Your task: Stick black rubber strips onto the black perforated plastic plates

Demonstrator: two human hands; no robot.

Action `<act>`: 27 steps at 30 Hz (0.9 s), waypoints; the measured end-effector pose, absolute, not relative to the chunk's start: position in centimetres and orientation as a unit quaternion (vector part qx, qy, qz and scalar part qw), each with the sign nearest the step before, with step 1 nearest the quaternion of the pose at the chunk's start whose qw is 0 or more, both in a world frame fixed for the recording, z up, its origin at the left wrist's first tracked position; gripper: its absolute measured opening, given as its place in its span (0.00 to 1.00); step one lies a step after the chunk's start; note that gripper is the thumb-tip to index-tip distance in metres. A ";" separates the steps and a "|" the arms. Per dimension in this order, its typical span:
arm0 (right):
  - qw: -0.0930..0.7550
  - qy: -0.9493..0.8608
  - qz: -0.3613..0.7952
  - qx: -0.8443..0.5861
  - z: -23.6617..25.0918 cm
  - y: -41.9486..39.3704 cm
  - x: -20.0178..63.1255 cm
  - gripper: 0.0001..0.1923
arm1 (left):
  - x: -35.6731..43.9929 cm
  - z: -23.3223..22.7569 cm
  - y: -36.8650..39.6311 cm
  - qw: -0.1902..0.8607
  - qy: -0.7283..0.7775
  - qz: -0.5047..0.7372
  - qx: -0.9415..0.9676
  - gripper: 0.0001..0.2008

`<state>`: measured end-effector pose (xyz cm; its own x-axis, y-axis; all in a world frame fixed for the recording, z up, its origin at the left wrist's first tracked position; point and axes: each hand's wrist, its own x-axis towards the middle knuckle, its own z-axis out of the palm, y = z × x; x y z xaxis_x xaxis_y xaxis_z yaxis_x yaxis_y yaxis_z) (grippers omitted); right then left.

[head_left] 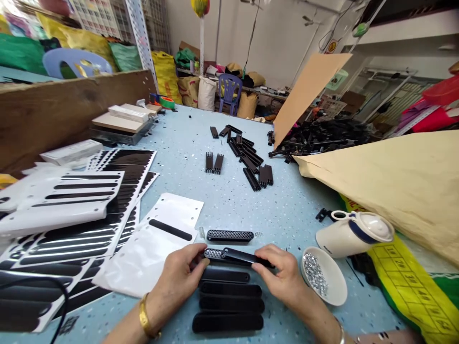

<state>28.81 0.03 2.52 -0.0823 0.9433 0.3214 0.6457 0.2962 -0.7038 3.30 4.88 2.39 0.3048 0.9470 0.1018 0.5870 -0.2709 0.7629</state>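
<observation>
My left hand [183, 268], with a gold bangle at the wrist, pinches the left end of a black strip with a honeycomb-patterned face [214, 253]. Between finger and thumb, my right hand [278, 268] grips a smooth black strip [238, 256] with rounded ends, which lies slanted over the right part of the patterned one. Just beyond sits another patterned black strip [230, 235]. Several smooth black strips [231, 303] are lined up on the near side, close to my hands. A white sheet [150, 255] bearing one black sticker [170, 230] lies left of my left hand.
Right of my hand stand a white bowl [339, 286] of small metal pieces and a white lidded mug [337, 237]. Black-and-white sticker sheets [82, 229] spread leftward. Farther off lie black slotted pieces [247, 153], a cardboard sheet [310, 93] and a black heap [330, 136].
</observation>
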 end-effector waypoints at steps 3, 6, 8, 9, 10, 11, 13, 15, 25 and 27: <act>0.392 -0.725 0.185 -0.536 2.6 0.4 28.7 0.08 | 3.0 2.1 4.6 0.344 0.523 0.294 0.723 0.11; 0.398 -0.728 0.190 -0.525 2.1 0.9 28.0 0.08 | 3.0 1.9 4.6 0.376 0.528 0.284 0.707 0.11; 0.403 -0.727 0.195 -0.521 1.8 1.2 27.5 0.08 | 3.0 1.8 4.6 0.388 0.528 0.282 0.701 0.11; 0.406 -0.726 0.197 -0.519 1.7 1.2 27.3 0.08 | 3.0 1.7 4.6 0.391 0.528 0.282 0.699 0.10; 0.408 -0.726 0.199 -0.517 1.6 1.2 27.1 0.08 | 3.0 1.7 4.5 0.394 0.528 0.281 0.697 0.10; 0.408 -0.726 0.201 -0.516 1.5 1.2 27.0 0.09 | 3.0 1.6 4.5 0.397 0.529 0.280 0.696 0.10; 0.405 -0.729 0.203 -0.514 1.5 1.2 26.8 0.09 | 2.9 1.5 4.5 0.403 0.530 0.279 0.693 0.10; 0.404 -0.730 0.200 -0.514 1.5 1.2 26.7 0.09 | 2.9 1.4 4.4 0.406 0.529 0.279 0.692 0.10; 0.401 -0.729 0.192 -0.520 1.2 1.5 26.2 0.08 | 2.9 1.7 4.6 0.394 0.526 0.288 0.696 0.09; 0.399 -0.730 0.194 -0.521 1.1 1.5 26.2 0.08 | 2.9 1.7 4.6 0.392 0.527 0.289 0.696 0.09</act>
